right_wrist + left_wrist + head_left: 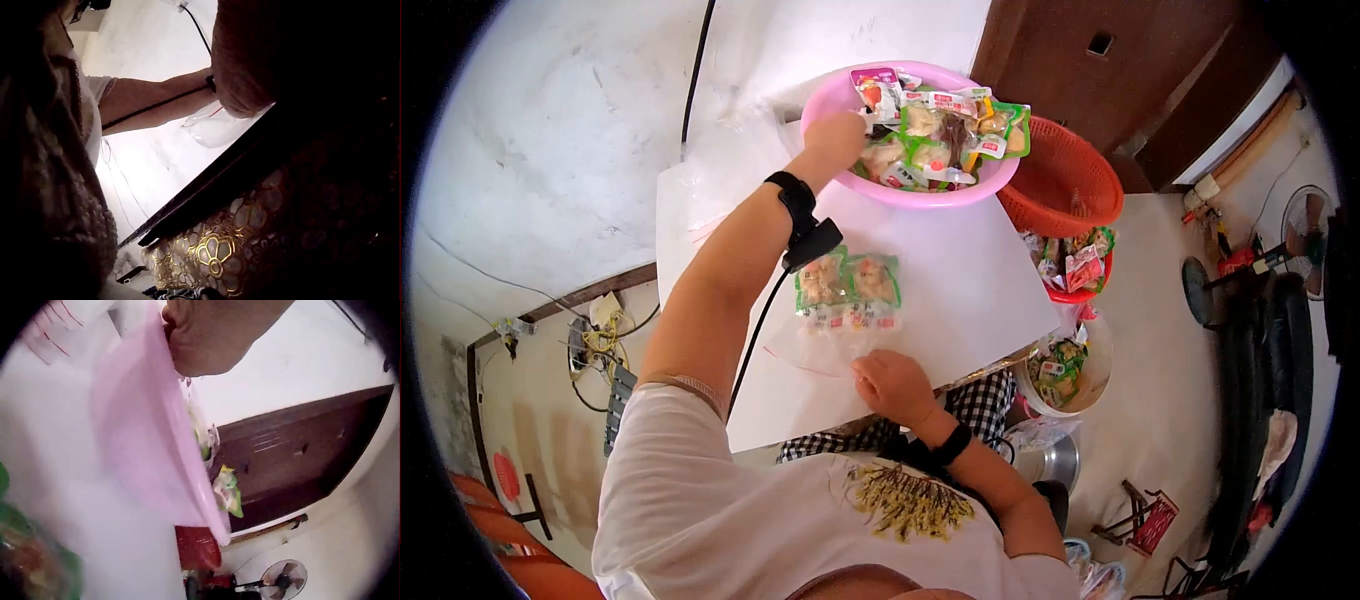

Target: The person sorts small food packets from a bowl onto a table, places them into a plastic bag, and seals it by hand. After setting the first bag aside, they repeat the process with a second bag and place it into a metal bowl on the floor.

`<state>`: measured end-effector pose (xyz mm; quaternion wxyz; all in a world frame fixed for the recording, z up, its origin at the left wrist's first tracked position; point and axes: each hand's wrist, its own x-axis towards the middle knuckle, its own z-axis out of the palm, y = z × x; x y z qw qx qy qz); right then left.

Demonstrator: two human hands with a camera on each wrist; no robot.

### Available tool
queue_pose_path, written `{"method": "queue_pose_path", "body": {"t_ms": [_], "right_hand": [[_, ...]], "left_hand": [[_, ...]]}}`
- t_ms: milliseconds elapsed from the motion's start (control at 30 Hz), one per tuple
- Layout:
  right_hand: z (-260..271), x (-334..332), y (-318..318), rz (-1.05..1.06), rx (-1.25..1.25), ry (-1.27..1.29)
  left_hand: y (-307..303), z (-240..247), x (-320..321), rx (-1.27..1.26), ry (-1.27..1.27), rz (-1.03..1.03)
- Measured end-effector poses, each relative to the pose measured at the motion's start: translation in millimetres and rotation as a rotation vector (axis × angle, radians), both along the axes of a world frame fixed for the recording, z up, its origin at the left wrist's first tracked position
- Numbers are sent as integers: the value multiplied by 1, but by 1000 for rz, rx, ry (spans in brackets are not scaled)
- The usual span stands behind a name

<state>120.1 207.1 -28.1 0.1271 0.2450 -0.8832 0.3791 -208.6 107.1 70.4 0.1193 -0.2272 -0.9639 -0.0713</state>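
My left hand [837,140] reaches over the left rim of a pink basin [940,198] heaped with sealed food packets [930,125]. Its fingertips are among the packets at that side; the rim hides them in the left wrist view, and I cannot tell whether they grip one. On the white table, a clear plastic bag [832,352] with a thin red line lies with two green-edged packets [847,282] at its far end. With curled fingers, my right hand [892,385] holds the bag's near end by the table's front edge.
A red plastic basket [1090,180] stands right of the basin. Below it are a red container of packets [1080,293] and a white bucket [1100,375] with more packets. More clear bags [720,180] lie at the table's left. A black cable [755,345] runs from the left wrist camera.
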Motion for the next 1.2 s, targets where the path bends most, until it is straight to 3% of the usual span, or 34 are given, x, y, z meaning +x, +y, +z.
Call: {"method": "queue_pose_path", "body": {"t_ms": [133,233,333,433,533,567,667,733,833,1000,1100,1200], "right_hand": [[1,0,1,3,-1,-38],[2,-1,0,3,-9,18],[0,-2,-2,-14,24,99],[-5,-1,-1,-34,73,143],[6,-1,-1,-17,43,87],[10,2,-4,-38,19,46],[26,3,-9,-104,-23,0],[36,4,-14,-139,-18,14],[49,0,-21,-175,-105,102],[65,3,-27,-185,-72,128],[69,7,-34,-174,-60,174],[70,11,-37,-164,-27,190]], "left_hand": [[-35,13,-7,145,146,81],[-82,33,15,588,-210,208],[-136,25,64,1300,-703,38],[-162,24,137,1611,-821,83],[-204,8,198,1680,-910,26],[-201,19,228,1664,-860,125],[-249,-8,273,1762,-1128,-114],[-246,-10,313,1775,-1004,4],[-249,-26,346,1826,-1146,-13],[-209,-38,367,1809,-1293,194],[-195,-43,359,1835,-1453,15],[-162,-23,354,1805,-1346,165]]}}
